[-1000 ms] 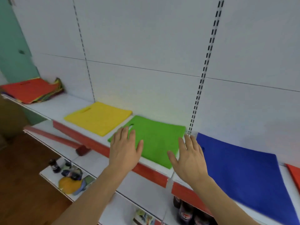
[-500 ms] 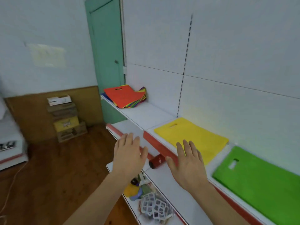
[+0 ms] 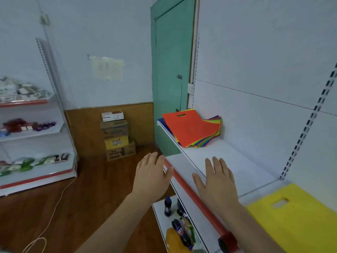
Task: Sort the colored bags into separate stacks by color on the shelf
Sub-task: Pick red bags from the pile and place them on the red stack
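Both hands out flat, palms down, fingers straight, holding nothing: left hand (image 3: 152,177) off the shelf (image 3: 235,161) edge, right hand (image 3: 216,185) over it; mixed bags (image 3: 191,127) beyond.

Hands: two, left hand (image 3: 152,175) and right hand (image 3: 216,181), both flat-fingered, holding nothing.

Mixed pile of bags (image 3: 193,129) on the shelf (image 3: 235,161): one pile, an orange bag on top; edges of yellow, green, blue and purple show beneath, number of bags in it cannot be counted.

Yellow bag (image 3: 291,218): one stack by itself, lower right; layers not countable.

Red roll (image 3: 198,199) along the shelf edge: one.

Dark bottles (image 3: 167,205) on the lower shelf: at least three, partly hidden.

Cardboard boxes (image 3: 116,137) stacked by the far wall: about five.

Green door (image 3: 171,70): one.

Second shelving unit (image 3: 34,136) at left: one, three stocked levels visible.
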### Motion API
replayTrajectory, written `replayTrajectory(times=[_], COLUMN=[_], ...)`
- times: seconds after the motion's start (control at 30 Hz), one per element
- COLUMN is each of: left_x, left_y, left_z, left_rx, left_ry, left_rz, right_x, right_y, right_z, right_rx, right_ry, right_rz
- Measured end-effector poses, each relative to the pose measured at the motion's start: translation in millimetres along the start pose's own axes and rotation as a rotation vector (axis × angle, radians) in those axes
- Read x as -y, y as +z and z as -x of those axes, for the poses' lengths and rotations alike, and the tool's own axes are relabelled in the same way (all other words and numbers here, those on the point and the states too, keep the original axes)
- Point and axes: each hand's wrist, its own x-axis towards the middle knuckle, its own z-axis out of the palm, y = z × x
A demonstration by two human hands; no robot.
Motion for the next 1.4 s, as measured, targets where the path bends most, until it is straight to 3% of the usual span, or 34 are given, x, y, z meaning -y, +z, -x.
replayTrajectory(times=[0.27, 0.53, 0.87, 1.03, 1.4], left_x=[76.4, 129.3, 102.7, 92.0, 90.2], left_y=[38.4, 68.6, 134.0, 169.8, 208.8], left_z=[-124.9, -275.7, -404.1, -449.7, -469.6], left_rx=[0.007, 0.068, 0.131, 0.182, 0.196], left_ry=[0.016, 0.268, 0.55, 0.65, 0.869], left_rz=[0.01, 0.02, 0.071, -0.083, -0.179], right_x=[50.2, 88.2, 70.6, 50.6, 54.9], right_y=[56.1, 105.9, 129.7, 146.7, 164.2], right_z=[-121.1, -225.0, -301.8, -330.9, -326.7], right_rx=[0.024, -0.001, 0.012, 0.063, 0.027], right_ry=[0.012, 0.244, 0.534, 0.613, 0.823], right_rz=[0.045, 0.094, 0.195, 0.198, 0.328])
